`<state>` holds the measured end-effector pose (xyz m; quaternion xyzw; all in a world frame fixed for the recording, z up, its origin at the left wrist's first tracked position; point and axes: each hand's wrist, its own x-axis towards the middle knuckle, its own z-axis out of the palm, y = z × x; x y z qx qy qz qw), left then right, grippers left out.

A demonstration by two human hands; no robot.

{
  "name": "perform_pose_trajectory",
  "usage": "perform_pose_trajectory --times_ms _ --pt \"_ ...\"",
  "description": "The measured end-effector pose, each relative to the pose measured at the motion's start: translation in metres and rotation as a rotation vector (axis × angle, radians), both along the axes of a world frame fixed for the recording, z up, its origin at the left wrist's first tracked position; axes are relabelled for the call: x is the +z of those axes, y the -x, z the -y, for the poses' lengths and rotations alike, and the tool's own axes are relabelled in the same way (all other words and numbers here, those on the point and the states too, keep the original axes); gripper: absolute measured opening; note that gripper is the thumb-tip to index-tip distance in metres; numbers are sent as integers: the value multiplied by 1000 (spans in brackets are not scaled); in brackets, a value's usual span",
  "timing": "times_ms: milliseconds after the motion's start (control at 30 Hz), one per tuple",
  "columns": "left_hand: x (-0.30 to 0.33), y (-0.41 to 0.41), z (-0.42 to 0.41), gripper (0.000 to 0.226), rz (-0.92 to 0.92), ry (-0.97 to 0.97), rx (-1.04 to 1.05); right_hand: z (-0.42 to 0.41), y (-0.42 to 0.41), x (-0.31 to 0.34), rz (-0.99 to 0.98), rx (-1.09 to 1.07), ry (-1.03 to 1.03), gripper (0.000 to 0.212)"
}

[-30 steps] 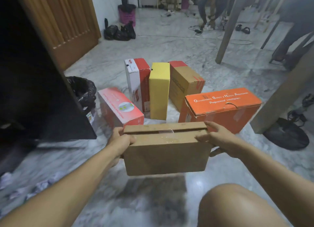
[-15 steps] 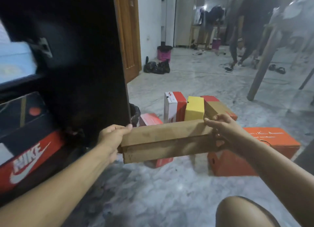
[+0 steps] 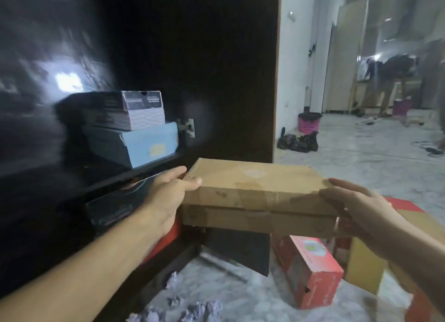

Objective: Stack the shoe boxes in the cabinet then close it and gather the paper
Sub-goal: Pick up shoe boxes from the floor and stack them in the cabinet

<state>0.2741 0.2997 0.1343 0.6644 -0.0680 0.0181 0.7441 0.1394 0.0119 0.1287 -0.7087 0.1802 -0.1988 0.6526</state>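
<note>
Stacking step: our left hand [image 3: 166, 196] & right hand [image 3: 356, 208] w/ fingers clamped on brown box [image 3: 255, 191]; next, slide onto cabinet [image 3: 192, 56] shelf

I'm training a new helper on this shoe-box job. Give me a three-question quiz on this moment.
1. True or false: the brown box is held by both the left hand and the right hand.
2. What sits on the light blue box in the cabinet? A) dark box with a grey end B) yellow box C) nothing
3. What lies on the floor near the cabinet's foot?

Key: 1 true; 2 A; 3 crumpled paper.
</note>
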Motion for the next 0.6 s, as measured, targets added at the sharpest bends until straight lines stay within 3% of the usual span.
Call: perform_pose_trajectory --times_ms 167,333,433,533,600 --pt "56 -14 -39 53 102 6 84 -38 -26 44 158 103 71 68" --pt "113 -31 -67 64 222 -34 86 -70 -56 97 295 124 170 83" --pt "148 -51 -82 71 284 -61 156 -89 -76 127 371 166 179 82" --pt "183 -79 -102 73 338 -129 239 -111 -101 151 463 152 185 60" --pt "203 -100 -117 77 349 -164 281 -127 -122 163 512 115 225 62"
